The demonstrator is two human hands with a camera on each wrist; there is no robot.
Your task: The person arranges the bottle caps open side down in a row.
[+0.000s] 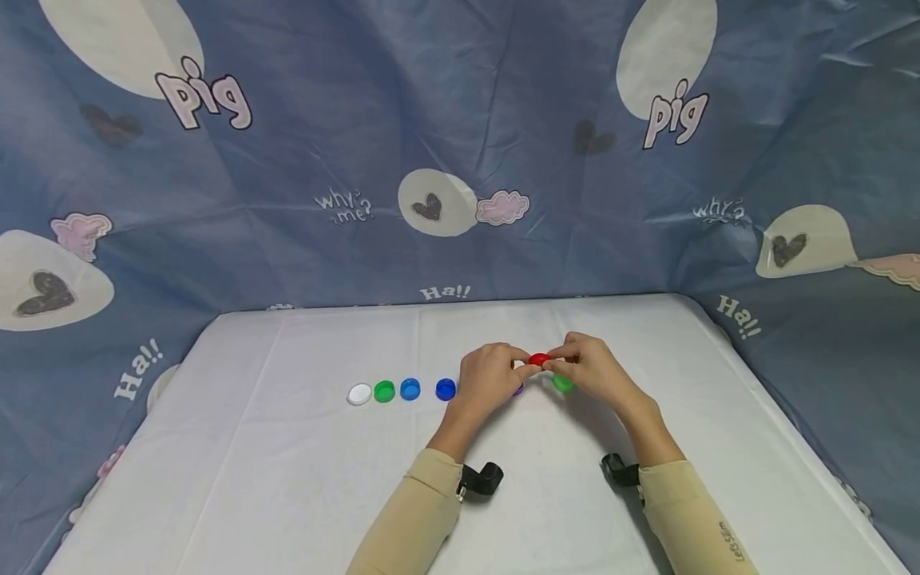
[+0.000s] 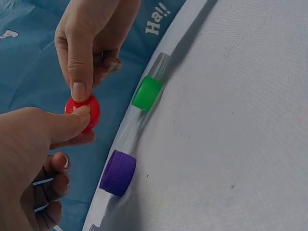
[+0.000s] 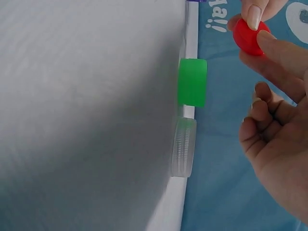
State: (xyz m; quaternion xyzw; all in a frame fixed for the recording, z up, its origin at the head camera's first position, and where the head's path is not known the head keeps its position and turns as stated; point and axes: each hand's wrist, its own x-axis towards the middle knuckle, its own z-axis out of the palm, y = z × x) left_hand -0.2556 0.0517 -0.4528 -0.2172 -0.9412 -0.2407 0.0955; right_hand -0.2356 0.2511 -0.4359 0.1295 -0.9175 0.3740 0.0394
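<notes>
Both hands hold one red bottle cap [image 1: 540, 359] a little above the white table. My left hand [image 1: 490, 377] pinches its left side between thumb and forefinger, and my right hand [image 1: 595, 369] pinches the opposite side in the same way. In the left wrist view the cap's red face [image 2: 95, 113] is partly hidden by the thumbs. Below the hands a purple cap [image 2: 118, 173] and a green cap [image 2: 147, 93] stand on the table. Beside that green one is a clear, ridged cap [image 3: 183, 147], seen in the right wrist view.
Left of the hands, a white cap [image 1: 359, 394], another green cap [image 1: 384, 390], a light blue cap [image 1: 410, 389] and a dark blue cap [image 1: 446, 389] lie in a row on the white tablecloth [image 1: 287, 479]. A blue printed curtain [image 1: 359, 120] hangs behind the table.
</notes>
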